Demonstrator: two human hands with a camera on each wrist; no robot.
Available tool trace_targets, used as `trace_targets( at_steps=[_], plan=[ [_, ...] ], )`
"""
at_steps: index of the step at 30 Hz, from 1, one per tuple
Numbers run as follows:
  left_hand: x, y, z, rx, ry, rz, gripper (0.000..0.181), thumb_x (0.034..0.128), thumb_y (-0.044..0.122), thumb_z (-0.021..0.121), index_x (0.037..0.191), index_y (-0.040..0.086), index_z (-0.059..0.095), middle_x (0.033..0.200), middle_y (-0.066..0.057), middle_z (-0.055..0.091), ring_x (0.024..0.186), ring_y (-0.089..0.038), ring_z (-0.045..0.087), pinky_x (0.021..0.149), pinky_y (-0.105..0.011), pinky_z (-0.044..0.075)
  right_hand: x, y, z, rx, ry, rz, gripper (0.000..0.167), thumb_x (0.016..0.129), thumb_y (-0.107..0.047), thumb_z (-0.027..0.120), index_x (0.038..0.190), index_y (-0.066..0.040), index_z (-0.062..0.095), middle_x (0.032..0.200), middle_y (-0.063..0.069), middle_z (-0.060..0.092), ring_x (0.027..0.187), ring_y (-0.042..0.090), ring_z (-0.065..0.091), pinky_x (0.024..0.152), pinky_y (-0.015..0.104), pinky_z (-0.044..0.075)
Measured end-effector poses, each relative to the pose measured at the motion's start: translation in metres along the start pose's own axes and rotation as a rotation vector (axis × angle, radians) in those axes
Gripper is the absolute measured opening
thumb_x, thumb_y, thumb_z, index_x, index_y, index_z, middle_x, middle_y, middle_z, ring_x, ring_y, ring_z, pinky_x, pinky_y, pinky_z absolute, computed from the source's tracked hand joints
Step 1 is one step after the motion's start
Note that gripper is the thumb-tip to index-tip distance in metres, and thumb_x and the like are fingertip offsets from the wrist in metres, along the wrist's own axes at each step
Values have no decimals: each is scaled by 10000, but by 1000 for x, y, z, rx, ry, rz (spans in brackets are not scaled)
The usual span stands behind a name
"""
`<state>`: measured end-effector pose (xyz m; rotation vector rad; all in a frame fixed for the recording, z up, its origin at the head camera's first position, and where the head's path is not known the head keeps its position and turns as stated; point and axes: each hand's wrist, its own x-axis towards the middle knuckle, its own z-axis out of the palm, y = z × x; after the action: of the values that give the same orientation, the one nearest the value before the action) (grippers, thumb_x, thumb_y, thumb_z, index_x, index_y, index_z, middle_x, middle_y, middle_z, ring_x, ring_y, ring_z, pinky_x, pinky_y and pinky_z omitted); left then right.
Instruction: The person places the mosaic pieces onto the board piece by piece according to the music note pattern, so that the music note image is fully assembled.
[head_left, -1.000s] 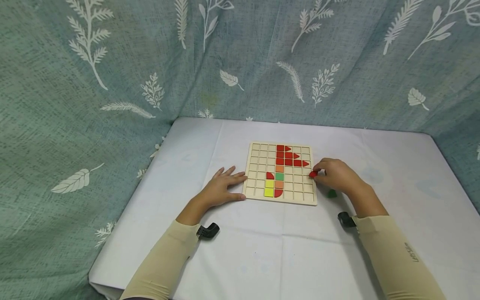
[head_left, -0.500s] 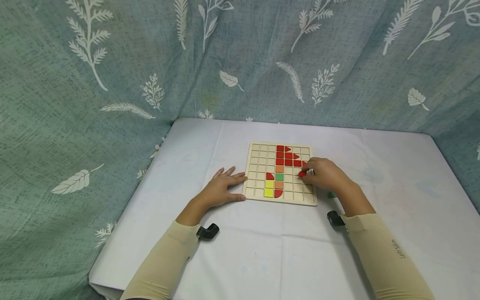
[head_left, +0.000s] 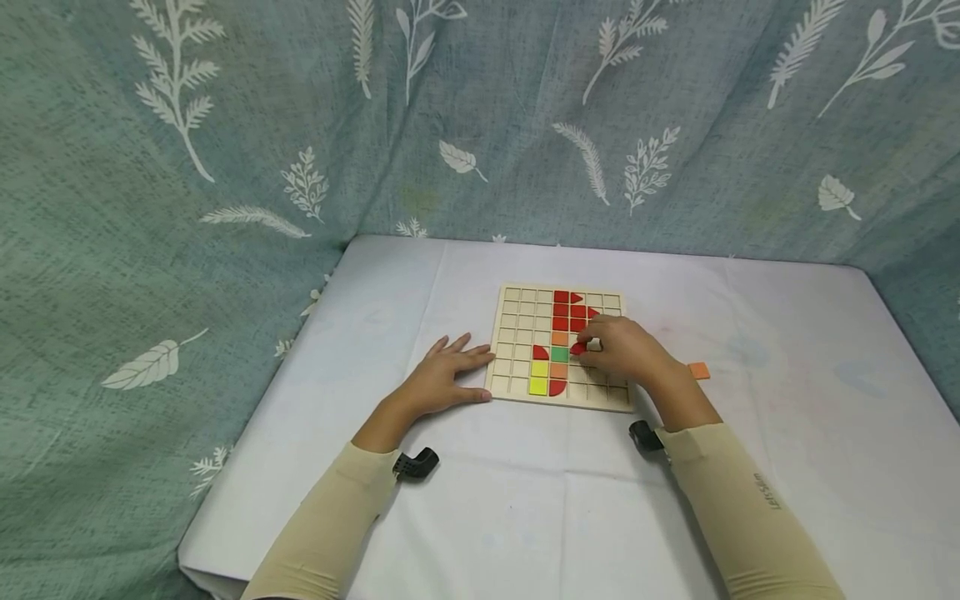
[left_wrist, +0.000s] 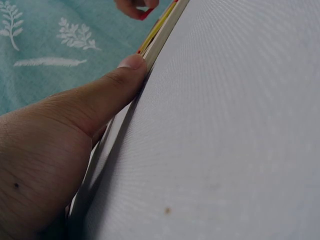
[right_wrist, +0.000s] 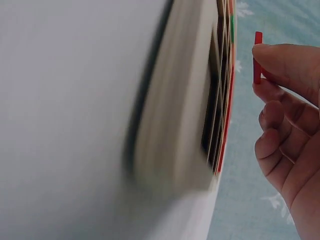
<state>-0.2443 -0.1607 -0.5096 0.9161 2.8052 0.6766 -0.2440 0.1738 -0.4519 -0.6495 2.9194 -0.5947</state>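
Note:
A square wooden grid board (head_left: pixel 512 320) lies on the white table. Red, orange, green and yellow tiles fill some of its cells, among them a green square tile (head_left: pixel 559 354) and a yellow square tile (head_left: pixel 538 386). My left hand (head_left: pixel 442 379) rests spread at the board's left edge, thumb and fingertips touching it. Above the middle of the board, my right hand (head_left: pixel 626 348) pinches a small red tile (right_wrist: pixel 258 57) between thumb and index finger. The right wrist view shows this flat tile edge-on, apart from the board. Part of the board's right side is hidden by my right hand.
An orange square tile (head_left: pixel 699 370) lies on the table right of the board, beside my right wrist. White cloth (head_left: pixel 480 517) covers the table. A patterned blue-green curtain (head_left: pixel 495 125) hangs behind it and to the left. Each wrist carries a black camera.
My right hand has carried the red tile leftward from the board's right edge to its middle. The orange tile has come into view; a green tile is now hidden. My left hand stays put.

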Motion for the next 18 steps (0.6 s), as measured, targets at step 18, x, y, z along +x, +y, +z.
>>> trace_targets(
  at_steps=[18],
  plan=[
    [0, -1, 0, 3, 5, 10, 836, 750, 756, 602, 1432, 283, 509, 1474, 154, 406, 1465, -190, 146, 1182, -432, -1, 24, -39, 18, 5, -28, -73, 234, 879, -224, 703, 1085, -119, 736, 1081, -13, 652, 1018, 168, 591, 935, 363, 487]
  ],
)
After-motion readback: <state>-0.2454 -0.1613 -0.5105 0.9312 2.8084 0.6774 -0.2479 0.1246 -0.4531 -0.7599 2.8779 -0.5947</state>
